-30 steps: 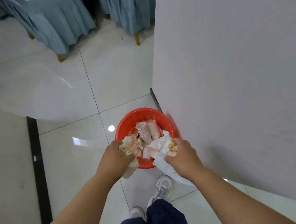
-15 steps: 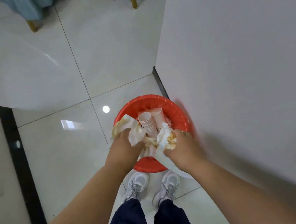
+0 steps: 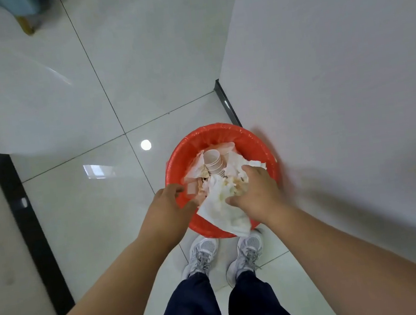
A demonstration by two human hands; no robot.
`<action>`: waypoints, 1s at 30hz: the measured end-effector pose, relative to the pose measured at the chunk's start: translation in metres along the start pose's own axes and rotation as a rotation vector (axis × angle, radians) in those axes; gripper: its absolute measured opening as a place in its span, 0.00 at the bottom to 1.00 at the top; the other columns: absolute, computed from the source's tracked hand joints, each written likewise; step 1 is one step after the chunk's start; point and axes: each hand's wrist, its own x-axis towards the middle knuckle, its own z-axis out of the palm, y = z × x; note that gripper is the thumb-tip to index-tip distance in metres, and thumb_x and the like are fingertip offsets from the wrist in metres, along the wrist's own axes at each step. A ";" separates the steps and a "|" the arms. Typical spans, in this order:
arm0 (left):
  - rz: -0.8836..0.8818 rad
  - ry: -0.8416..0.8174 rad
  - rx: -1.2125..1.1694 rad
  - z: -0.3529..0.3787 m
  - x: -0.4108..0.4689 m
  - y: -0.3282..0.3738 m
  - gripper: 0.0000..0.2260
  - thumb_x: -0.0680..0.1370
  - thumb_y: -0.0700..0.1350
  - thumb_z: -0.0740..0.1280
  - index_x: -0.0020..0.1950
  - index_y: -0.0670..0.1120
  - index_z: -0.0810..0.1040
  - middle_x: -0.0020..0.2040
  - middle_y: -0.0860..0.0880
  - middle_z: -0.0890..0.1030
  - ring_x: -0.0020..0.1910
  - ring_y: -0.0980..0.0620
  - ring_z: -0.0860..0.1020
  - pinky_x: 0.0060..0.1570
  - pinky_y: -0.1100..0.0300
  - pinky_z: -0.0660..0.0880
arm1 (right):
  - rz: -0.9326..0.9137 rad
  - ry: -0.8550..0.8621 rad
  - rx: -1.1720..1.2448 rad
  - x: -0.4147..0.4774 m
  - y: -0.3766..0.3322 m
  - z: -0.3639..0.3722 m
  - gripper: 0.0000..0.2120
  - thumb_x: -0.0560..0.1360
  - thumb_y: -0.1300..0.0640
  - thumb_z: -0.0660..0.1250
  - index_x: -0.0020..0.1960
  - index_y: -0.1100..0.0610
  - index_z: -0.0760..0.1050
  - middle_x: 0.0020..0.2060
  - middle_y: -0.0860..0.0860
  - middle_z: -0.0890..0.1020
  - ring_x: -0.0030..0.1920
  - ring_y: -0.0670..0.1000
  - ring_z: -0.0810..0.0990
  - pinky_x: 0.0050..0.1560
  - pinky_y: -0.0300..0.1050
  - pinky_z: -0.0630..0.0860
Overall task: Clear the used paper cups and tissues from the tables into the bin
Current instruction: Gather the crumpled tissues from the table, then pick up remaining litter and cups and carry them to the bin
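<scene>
A red bin (image 3: 252,138) with a red liner stands on the floor against the wall. Inside it a stack of white paper cups (image 3: 213,163) lies among stained tissues (image 3: 231,164). My right hand (image 3: 255,193) is over the bin's near side and holds a crumpled, stained white tissue (image 3: 224,208) whose lower end hangs over the near rim. My left hand (image 3: 167,207) hovers at the bin's left rim with relaxed, spread fingers and nothing in it.
A white wall (image 3: 338,87) with a black skirting strip (image 3: 224,102) rises right of the bin. Another black strip (image 3: 25,221) runs along the left. Wooden chair legs (image 3: 25,24) show at the top. My shoes (image 3: 203,253) stand just before the bin on glossy tiles.
My left hand has let go of its tissue, which now lies in the bin, and has drawn back to the left rim. My right hand has moved further over the bin.
</scene>
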 end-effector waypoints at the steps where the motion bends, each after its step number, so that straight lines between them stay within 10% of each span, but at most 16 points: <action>1: 0.009 0.001 0.006 -0.005 -0.004 0.003 0.20 0.77 0.55 0.65 0.67 0.50 0.70 0.64 0.50 0.73 0.55 0.50 0.77 0.49 0.58 0.74 | 0.007 0.016 0.022 -0.003 0.000 -0.001 0.40 0.67 0.49 0.76 0.74 0.53 0.61 0.70 0.53 0.65 0.68 0.57 0.68 0.66 0.52 0.69; 15: 0.215 -0.075 0.017 -0.050 -0.115 0.051 0.13 0.78 0.52 0.65 0.60 0.49 0.73 0.52 0.53 0.76 0.46 0.56 0.75 0.35 0.68 0.68 | 0.002 0.168 0.464 -0.151 -0.013 -0.039 0.10 0.75 0.56 0.68 0.56 0.53 0.74 0.44 0.42 0.76 0.46 0.44 0.75 0.40 0.34 0.68; 30: 0.696 -0.358 0.238 0.018 -0.277 0.147 0.06 0.77 0.49 0.66 0.53 0.53 0.74 0.45 0.60 0.75 0.44 0.61 0.75 0.38 0.72 0.68 | 0.077 0.561 0.777 -0.360 0.089 -0.077 0.04 0.76 0.53 0.68 0.50 0.49 0.76 0.45 0.42 0.79 0.43 0.40 0.76 0.38 0.28 0.68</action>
